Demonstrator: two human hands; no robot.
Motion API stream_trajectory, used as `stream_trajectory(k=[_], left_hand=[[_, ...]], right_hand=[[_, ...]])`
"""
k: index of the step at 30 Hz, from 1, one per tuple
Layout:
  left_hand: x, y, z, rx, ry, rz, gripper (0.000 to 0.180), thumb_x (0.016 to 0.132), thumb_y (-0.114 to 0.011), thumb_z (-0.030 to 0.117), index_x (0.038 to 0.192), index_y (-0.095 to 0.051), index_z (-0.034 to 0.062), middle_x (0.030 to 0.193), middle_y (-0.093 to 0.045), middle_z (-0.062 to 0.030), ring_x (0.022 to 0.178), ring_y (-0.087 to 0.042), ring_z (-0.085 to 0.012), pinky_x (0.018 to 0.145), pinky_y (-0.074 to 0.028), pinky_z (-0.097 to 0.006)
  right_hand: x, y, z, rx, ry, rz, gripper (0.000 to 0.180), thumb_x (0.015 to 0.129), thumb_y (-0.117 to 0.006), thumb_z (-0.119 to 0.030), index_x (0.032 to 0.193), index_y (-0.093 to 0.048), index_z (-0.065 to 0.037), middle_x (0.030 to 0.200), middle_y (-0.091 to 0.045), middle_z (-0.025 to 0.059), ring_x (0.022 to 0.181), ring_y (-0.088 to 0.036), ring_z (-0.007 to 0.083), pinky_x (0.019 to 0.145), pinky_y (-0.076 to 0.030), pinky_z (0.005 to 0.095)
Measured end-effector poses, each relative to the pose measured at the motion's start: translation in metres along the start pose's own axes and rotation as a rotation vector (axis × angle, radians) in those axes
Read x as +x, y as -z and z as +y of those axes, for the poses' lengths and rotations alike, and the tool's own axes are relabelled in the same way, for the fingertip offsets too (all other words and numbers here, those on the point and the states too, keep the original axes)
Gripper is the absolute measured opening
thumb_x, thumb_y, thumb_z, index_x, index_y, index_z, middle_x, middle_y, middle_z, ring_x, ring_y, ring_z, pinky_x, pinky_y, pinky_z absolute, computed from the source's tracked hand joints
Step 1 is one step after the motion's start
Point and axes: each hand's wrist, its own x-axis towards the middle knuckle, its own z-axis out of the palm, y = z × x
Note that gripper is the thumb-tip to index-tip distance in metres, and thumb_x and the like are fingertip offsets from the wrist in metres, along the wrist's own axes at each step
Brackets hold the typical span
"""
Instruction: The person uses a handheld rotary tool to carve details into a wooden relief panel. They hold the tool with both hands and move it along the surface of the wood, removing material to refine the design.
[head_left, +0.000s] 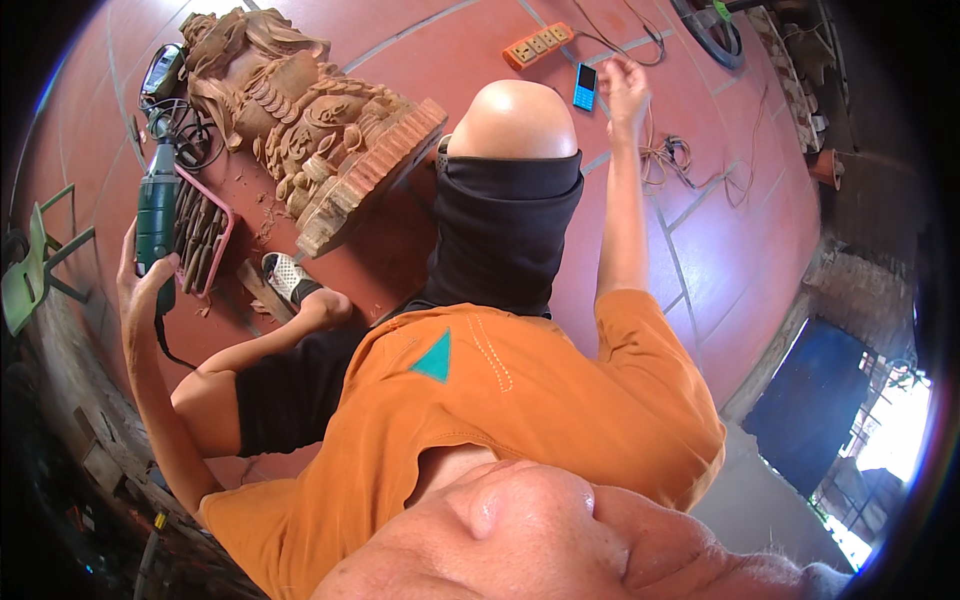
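Observation:
My left hand (140, 275) is wrapped round the lower body of a green electric die grinder (156, 205), held upright with its narrow end pointing away from me. A power lead trails from its near end. Beyond it lies a carved wooden statue (300, 110), tipped over on the tiles with its stepped base toward my knee. On the far right, my right hand (626, 92) hovers by a small blue keypad phone (585, 88) on the floor. Its fingers are loosely bent and apart, and nothing shows in them.
A pink tray (232, 225) of carving chisels sits near the grinder, with a wood offcut (263, 288) and shavings close by. An orange power strip (538, 46) and loose cables (668, 155) lie ahead. A green chair (30, 265) stands at far left, a wheel (712, 38) at far right.

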Motion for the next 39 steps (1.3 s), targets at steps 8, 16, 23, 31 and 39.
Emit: stream_trajectory(k=[8,16,23,31,39], left_hand=[[0.008,0.016,-0.032,0.041,0.081,0.035,0.07,0.078,-0.071,0.018,0.143,-0.047,0.0098,0.091,-0.059,-0.0014,0.069,-0.054,-0.0079,0.06,-0.044,-0.022],[0.002,0.01,-0.015,0.033,0.12,0.079,0.069,0.078,-0.072,0.02,0.142,-0.047,0.0095,0.089,-0.058,-0.0015,0.068,-0.054,-0.0084,0.058,-0.043,-0.022],[0.01,0.005,-0.019,0.073,0.148,0.066,0.07,0.076,-0.07,0.018,0.141,-0.047,0.0097,0.086,-0.057,-0.0022,0.067,-0.055,-0.0101,0.057,-0.044,-0.024],[0.013,-0.002,-0.008,0.081,0.154,0.064,0.071,0.076,-0.071,0.016,0.142,-0.046,0.0099,0.084,-0.057,-0.002,0.064,-0.055,-0.0099,0.056,-0.044,-0.023],[0.011,-0.007,0.0,0.057,0.156,0.032,0.071,0.076,-0.071,0.014,0.143,-0.046,0.0101,0.085,-0.057,0.0,0.063,-0.053,-0.0073,0.055,-0.043,-0.022]], right_hand=[[0.02,0.092,0.236,-0.921,0.008,-0.046,0.044,0.079,-0.065,-0.008,0.122,-0.056,-0.01,0.115,-0.065,0.0124,0.108,-0.062,0.0275,0.092,-0.049,0.0395],[0.02,0.053,0.225,-1.028,-0.102,-0.158,0.059,0.077,-0.055,-0.001,0.133,-0.048,-0.018,0.121,-0.062,0.0112,0.112,-0.06,0.0324,0.095,-0.047,0.0426],[0.047,0.07,0.266,-1.107,0.104,-0.201,0.059,0.073,-0.052,0.006,0.128,-0.052,-0.014,0.119,-0.062,0.0137,0.11,-0.06,0.0332,0.095,-0.048,0.0423],[0.049,0.067,0.267,-1.156,0.157,-0.228,0.057,0.073,-0.054,0.007,0.127,-0.053,-0.011,0.12,-0.062,0.0157,0.113,-0.058,0.0349,0.096,-0.047,0.0414],[0.05,0.048,0.217,-1.336,-0.036,-0.327,0.043,0.086,-0.053,-0.004,0.125,-0.053,-0.02,0.121,-0.063,0.0123,0.113,-0.061,0.0362,0.092,-0.046,0.056]])
